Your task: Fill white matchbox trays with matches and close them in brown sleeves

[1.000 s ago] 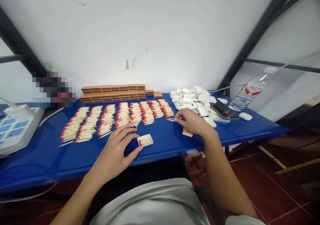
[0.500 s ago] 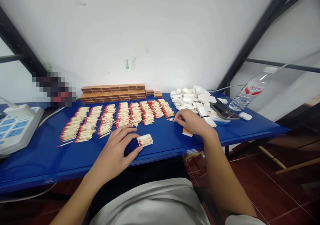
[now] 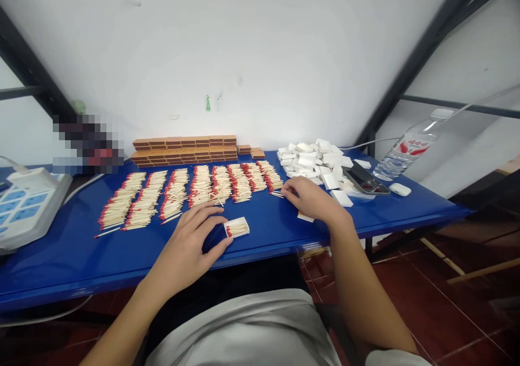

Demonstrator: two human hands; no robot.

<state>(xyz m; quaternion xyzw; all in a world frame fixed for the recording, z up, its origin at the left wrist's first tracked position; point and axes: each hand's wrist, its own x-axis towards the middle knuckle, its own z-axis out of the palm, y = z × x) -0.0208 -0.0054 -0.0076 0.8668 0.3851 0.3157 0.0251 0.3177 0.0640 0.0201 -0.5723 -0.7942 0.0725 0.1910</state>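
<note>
My left hand (image 3: 194, 242) grips the left end of a small white matchbox tray (image 3: 246, 224) between thumb and fingers. Several red-tipped matches (image 3: 238, 229) lie inside that tray. My right hand (image 3: 309, 197) has its fingertips pinched at the ends of a few matches (image 3: 277, 194), just below the rightmost pile of matches (image 3: 268, 175). Partly hidden beneath the right hand is a white and orange matchbox piece (image 3: 305, 217). Further piles of matches (image 3: 199, 186) run in a row across the blue table, beyond my left hand.
Brown matchboxes (image 3: 182, 152) are stacked along the wall. White empty trays (image 3: 311, 160) form a heap at the right, beside a phone (image 3: 365, 179), a white earphone case (image 3: 400, 189) and a tilted water bottle (image 3: 406, 149). A power strip (image 3: 28, 209) occupies the left end.
My right hand has shifted slightly left, its fingertips nearer the rightmost matches. My left hand and the tray keep their place on the table.
</note>
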